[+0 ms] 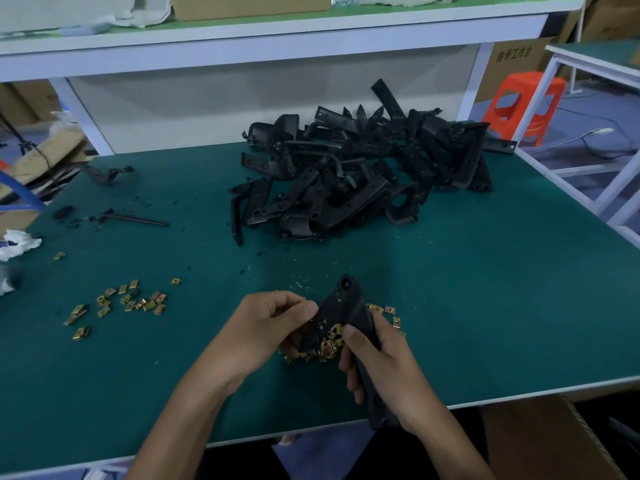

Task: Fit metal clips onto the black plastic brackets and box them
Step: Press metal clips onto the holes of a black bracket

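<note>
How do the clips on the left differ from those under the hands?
The left clips lie thinly scattered; the near clips are heaped close. The left clips lie clear of both hands; the near clips sit partly hidden behind the held bracket, between left hand and right hand. Both are gold-coloured, on the green mat.

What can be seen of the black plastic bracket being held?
The black plastic bracket is long, matte and angled, with a round hole at its far tip. It tilts above a heap of brass-coloured metal clips on the green table. The right hand grips its lower half; the left hand pinches its left edge.
</note>
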The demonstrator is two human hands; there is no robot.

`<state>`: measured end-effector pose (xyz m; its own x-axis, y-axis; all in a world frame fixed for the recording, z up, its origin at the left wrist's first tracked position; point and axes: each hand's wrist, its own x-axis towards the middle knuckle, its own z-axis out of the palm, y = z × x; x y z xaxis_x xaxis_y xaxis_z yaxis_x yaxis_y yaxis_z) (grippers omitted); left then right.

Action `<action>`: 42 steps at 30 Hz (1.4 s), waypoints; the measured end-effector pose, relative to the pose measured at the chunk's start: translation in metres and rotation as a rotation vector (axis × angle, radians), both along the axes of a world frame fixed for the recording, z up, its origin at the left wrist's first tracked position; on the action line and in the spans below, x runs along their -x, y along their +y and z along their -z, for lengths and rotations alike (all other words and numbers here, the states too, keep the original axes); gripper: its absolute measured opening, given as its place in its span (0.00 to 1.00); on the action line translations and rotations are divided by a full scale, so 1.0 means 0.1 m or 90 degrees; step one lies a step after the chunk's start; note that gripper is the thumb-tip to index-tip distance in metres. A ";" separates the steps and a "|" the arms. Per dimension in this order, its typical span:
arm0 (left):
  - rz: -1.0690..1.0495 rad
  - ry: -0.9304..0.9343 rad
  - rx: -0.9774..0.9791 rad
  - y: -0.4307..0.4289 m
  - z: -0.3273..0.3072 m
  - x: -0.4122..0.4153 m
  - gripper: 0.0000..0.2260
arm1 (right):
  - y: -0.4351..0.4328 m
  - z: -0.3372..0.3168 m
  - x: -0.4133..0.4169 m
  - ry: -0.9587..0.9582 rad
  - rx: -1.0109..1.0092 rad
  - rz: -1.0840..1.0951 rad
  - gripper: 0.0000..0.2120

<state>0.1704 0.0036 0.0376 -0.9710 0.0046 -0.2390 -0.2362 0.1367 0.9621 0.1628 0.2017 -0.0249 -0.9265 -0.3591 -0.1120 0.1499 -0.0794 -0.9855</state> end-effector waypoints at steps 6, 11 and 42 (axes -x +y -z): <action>0.019 -0.005 0.028 0.00 0.00 0.01 0.07 | -0.02 -0.02 0.01 0.007 -0.008 0.000 0.12; 0.118 -0.023 0.096 -0.05 -0.07 0.02 0.10 | -0.02 0.01 0.02 0.031 -0.050 -0.018 0.09; -0.127 0.145 0.343 -0.09 0.26 0.33 0.06 | 0.00 -0.01 0.03 -0.012 0.035 0.022 0.09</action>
<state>0.1377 -0.0057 0.0118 -0.9677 -0.2459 0.0560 -0.1043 0.5921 0.7991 0.1597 0.2018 -0.0237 -0.9363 -0.3334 -0.1106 0.1648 -0.1389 -0.9765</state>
